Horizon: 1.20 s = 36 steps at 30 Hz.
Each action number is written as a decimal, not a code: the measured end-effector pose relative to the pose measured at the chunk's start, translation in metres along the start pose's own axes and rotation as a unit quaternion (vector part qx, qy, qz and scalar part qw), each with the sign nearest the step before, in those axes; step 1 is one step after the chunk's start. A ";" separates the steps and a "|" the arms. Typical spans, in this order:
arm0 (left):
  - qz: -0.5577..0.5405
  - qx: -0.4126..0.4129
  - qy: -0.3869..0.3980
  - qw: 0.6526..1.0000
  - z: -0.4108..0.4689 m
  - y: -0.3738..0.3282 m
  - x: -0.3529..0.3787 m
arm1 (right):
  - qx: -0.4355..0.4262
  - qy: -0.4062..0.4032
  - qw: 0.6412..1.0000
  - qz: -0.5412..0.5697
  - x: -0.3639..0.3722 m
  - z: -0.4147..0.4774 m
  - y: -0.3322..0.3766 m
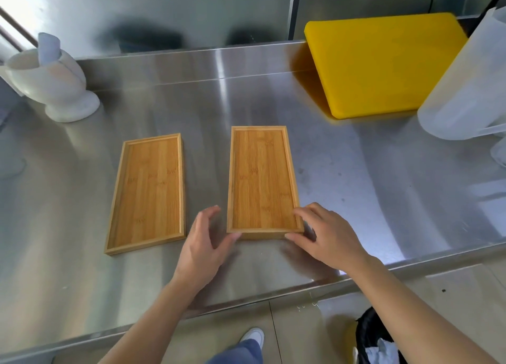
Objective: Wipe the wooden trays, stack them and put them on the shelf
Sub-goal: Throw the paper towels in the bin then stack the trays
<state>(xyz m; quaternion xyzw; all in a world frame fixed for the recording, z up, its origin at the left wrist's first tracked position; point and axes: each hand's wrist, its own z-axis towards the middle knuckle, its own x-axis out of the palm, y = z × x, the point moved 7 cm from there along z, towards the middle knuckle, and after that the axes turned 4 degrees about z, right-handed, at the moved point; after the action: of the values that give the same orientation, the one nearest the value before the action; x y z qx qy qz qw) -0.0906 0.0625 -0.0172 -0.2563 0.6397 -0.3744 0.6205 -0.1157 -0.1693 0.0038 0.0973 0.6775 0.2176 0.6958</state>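
Observation:
Two rectangular wooden trays lie side by side on a steel counter (356,188). The left wooden tray (147,193) lies flat and nothing touches it. The right wooden tray (260,177) shows a taller front face; I cannot tell whether it is a stack. My left hand (202,248) is at its near left corner with the fingers spread and only the thumb tip against the front edge. My right hand (325,237) holds the near right corner, fingers on the rim and thumb on the front face. No cloth is in view.
A yellow cutting board (383,62) leans against the back wall at the right. A translucent plastic jug (465,89) stands at the right edge. A white footed bowl (49,81) is at the back left. A black bag (375,336) sits on the floor.

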 end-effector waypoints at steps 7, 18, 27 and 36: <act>0.112 -0.084 -0.184 0.973 0.013 0.024 -0.090 | -0.061 -0.058 0.995 0.052 -0.012 0.036 0.055; 0.115 -0.287 -0.078 0.948 -0.001 0.088 -0.128 | 0.059 0.142 0.947 0.281 0.085 0.102 0.158; -0.174 -0.356 -0.082 0.914 -0.001 0.105 -0.132 | 0.246 0.197 0.809 0.496 0.127 0.111 0.174; -0.320 -0.427 -0.067 0.843 0.006 0.111 -0.147 | 0.402 0.130 0.722 0.548 0.119 0.114 0.157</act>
<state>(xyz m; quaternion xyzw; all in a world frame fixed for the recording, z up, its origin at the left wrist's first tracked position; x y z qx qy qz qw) -0.0553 0.2435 -0.0169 -0.7110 0.5757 -0.2239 0.3359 -0.0313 0.0399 -0.0289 0.6931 0.6137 0.2781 0.2562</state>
